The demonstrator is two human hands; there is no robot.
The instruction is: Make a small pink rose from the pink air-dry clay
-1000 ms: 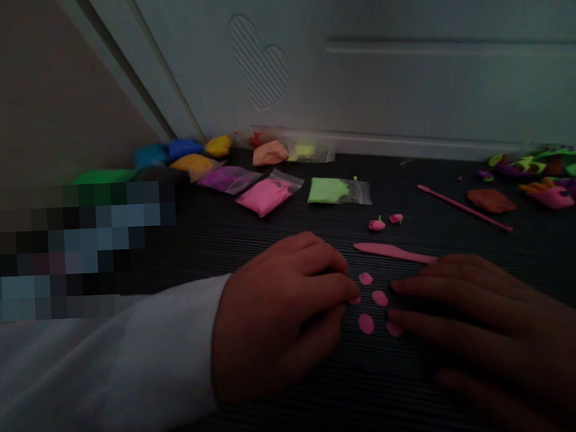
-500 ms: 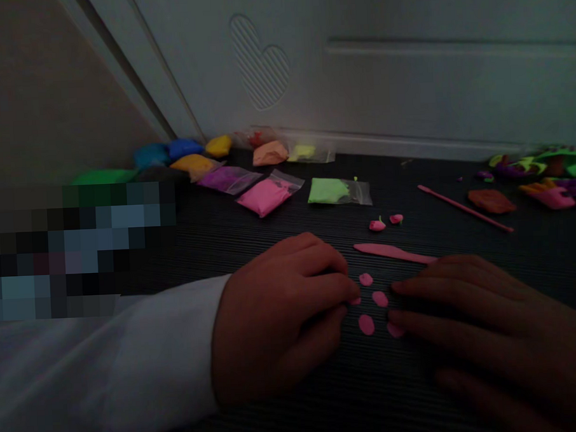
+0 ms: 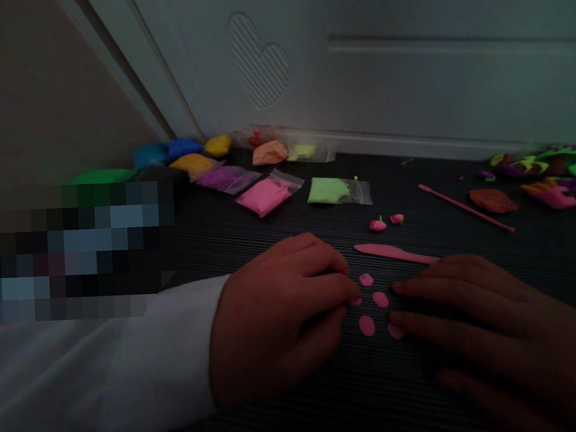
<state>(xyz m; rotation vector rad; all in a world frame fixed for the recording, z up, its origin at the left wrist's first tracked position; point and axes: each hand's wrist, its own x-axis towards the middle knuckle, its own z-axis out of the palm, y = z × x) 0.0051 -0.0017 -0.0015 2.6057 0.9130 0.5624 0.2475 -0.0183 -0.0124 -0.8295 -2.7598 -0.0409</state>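
Note:
My left hand [image 3: 285, 318] is curled, with its index finger and thumb closed about a small pink clay disc [image 3: 355, 301] at the tabletop. Most of that disc is hidden under the fingertip. To its right, my right hand [image 3: 498, 334] lies with fingers stretched out and apart; one fingertip touches the edge of another flattened pink clay disc [image 3: 396, 330]. Between the hands lie an upper pink disc [image 3: 366, 280], a middle disc [image 3: 381, 299] and a lower disc [image 3: 366, 325]. A pink plastic clay knife [image 3: 389, 251] lies just beyond, its right end reaching my right hand.
Two small pink rosebuds [image 3: 377, 225] lie behind the knife. A thin pink modelling stick [image 3: 464, 207] and a brown clay lump [image 3: 492, 201] are at right, near finished clay pieces [image 3: 549, 195]. Bags of pink clay [image 3: 265, 195], green clay [image 3: 329, 190] and other colours line the back.

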